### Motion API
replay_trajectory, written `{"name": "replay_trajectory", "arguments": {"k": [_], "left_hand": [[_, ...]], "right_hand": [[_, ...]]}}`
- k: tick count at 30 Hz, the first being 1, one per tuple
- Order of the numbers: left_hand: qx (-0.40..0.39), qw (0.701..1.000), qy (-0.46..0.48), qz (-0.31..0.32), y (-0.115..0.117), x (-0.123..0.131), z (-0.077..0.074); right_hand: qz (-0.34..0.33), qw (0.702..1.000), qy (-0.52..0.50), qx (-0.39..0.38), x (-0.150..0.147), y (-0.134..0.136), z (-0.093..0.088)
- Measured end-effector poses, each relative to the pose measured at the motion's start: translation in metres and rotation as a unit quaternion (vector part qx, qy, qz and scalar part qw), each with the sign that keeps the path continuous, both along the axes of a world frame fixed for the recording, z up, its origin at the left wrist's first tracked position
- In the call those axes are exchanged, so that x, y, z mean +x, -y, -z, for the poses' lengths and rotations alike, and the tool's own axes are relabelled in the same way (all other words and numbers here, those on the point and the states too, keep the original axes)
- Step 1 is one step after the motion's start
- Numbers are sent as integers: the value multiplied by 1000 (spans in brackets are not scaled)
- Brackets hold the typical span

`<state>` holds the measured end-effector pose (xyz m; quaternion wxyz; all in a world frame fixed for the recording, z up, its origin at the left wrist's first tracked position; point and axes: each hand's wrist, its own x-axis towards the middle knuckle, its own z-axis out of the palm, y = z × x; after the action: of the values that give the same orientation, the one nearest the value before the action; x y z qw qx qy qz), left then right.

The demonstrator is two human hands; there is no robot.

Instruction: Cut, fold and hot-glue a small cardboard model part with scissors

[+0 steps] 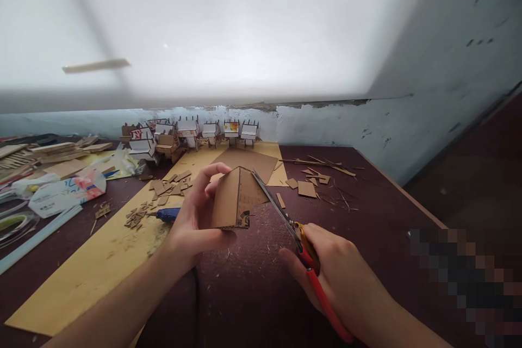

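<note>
My left hand (190, 228) is wrapped round a folded cardboard piece (226, 201) with dark print near its lower right corner. Fingers grip its far side and the thumb lies under the lower edge. In my right hand (336, 266) is a pair of scissors (277, 204) with red and yellow handles. Their blades point up and left, the tips at the right-hand face of the cardboard near its top edge. Whether the blades are cutting into it I cannot tell. A blue glue gun (166, 214) lies just behind my left hand, partly hidden by it.
Small cardboard offcuts (171, 186) lie left on a yellow sheet (81, 283). Several little cardboard chairs (210, 131) stand along the wall. More scraps (306, 189) and thin strips (326, 163) are at the right back. Plastic bags (67, 193), tape (16, 225) and wood pieces (59, 147) crowd the left.
</note>
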<state>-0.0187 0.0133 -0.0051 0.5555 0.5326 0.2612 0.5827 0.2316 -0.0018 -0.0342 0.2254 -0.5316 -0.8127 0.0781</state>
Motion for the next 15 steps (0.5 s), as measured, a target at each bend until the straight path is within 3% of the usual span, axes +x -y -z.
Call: {"name": "replay_trajectory", "arguments": {"k": [5, 15], "left_hand": [[-11, 1000, 1, 4, 0, 1, 1], [-44, 998, 29, 24, -4, 1, 2]], "right_hand": [[5, 998, 3, 55, 0, -3, 10], [-1, 998, -16, 55, -2, -2, 15]]}}
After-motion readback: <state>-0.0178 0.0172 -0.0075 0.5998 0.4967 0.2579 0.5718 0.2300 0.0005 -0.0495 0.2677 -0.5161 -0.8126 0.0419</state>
